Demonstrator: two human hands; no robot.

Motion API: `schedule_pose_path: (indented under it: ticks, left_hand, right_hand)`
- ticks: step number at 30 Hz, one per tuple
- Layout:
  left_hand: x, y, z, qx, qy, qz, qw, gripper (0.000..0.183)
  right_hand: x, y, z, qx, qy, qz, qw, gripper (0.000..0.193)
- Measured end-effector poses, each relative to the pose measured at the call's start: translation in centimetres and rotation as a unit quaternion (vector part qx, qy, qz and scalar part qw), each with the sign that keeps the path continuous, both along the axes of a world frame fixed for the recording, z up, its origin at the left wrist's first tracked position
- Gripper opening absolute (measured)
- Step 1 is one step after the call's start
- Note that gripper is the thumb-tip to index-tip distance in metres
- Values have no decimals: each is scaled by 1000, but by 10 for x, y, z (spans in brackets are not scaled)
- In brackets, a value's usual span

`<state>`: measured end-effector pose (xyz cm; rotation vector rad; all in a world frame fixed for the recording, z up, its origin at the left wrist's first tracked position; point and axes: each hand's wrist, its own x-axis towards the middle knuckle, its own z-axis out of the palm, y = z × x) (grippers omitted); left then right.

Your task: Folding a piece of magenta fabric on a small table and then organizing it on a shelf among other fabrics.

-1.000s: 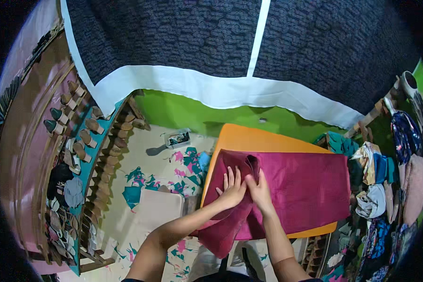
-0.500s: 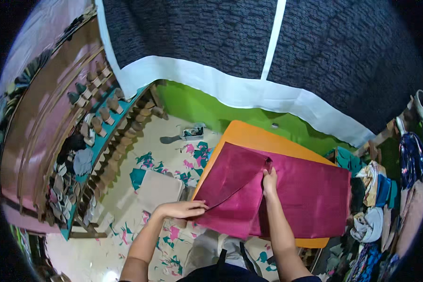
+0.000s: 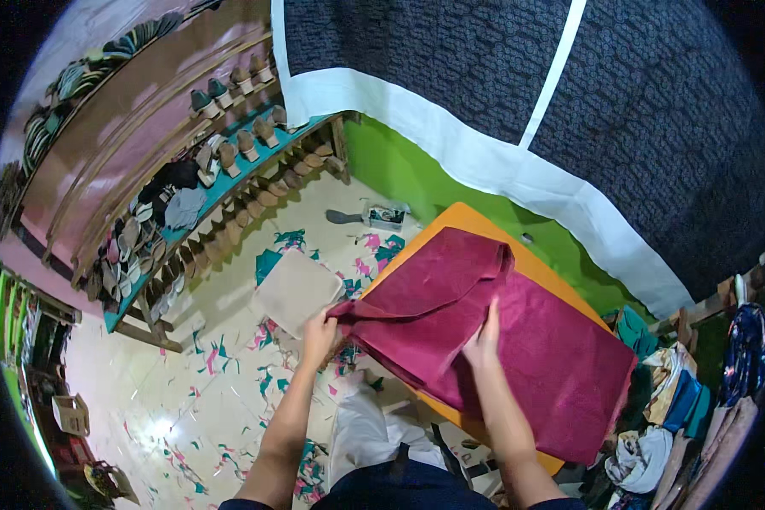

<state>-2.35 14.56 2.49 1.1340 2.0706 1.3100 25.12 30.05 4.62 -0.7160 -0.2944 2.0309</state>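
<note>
Where the head view shows the maroon cloth (image 3: 561, 365) right of centre in the frame, the orange table (image 3: 457, 219) beneath it seems to bear its spread, folded layers. Your left hand (image 3: 318, 337) has its fingers closed on the cloth's left corner, probably to control that loose end past the table's edge. Your right hand (image 3: 483, 342) lies against the cloth, fingers extended, perhaps steadying the fold; whether they pinch it, I cannot tell.

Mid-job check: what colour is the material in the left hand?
The material is deep magenta-red, showing best in the head view.
</note>
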Motion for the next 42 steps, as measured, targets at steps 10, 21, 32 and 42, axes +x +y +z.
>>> schedule_pose_path:
  ticks: [10, 21, 32, 42]
  left_hand:
    - [47, -13, 57, 30, 272, -49, 961, 46]
    - [102, -33, 74, 125, 392, -236, 880, 37]
    - [98, -47, 56, -33, 354, -379, 854, 51]
    - [93, -32, -16, -8, 286, 9, 958, 45]
  right_hand:
    - [-16, -99, 44, 41, -29, 77, 996, 48]
    - [32, -82, -1, 19, -129, -15, 991, 48]
    - [74, -113, -36, -78, -131, 101, 983, 55]
    - [38, -84, -6, 323, -680, -142, 643, 67]
